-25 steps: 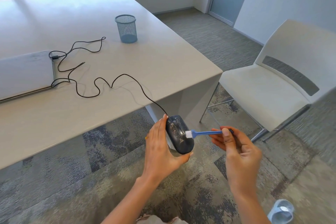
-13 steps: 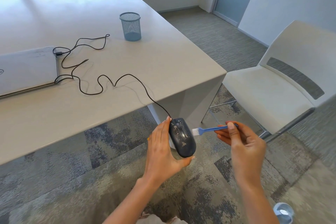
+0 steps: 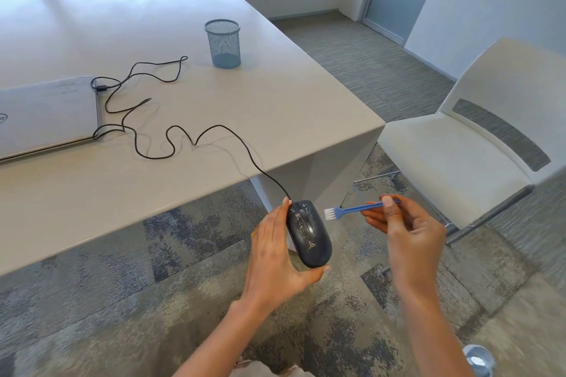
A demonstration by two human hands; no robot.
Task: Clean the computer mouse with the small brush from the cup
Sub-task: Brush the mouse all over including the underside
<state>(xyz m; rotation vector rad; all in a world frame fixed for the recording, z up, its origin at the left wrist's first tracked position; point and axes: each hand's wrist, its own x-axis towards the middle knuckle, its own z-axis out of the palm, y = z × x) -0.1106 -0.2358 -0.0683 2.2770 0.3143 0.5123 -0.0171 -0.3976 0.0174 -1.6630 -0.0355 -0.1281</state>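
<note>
Left hand (image 3: 275, 249) grips a dusty black computer mouse (image 3: 309, 232) off the surface's (image 3: 275, 107) edge. Right hand (image 3: 407, 232) pinches a small blue brush (image 3: 352, 210), bristles just beside the mouse, not touching.

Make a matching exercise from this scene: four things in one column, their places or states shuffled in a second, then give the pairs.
Things:
1. mouse
2. brush
3. mesh cup
4. laptop

Places or states:
A. closed, on the table's left side
B. pinched in the right hand
C. empty, upright on the table
D. cradled in the left hand, speckled with debris

Pairs: 1-D, 2-B, 3-C, 4-A
</note>
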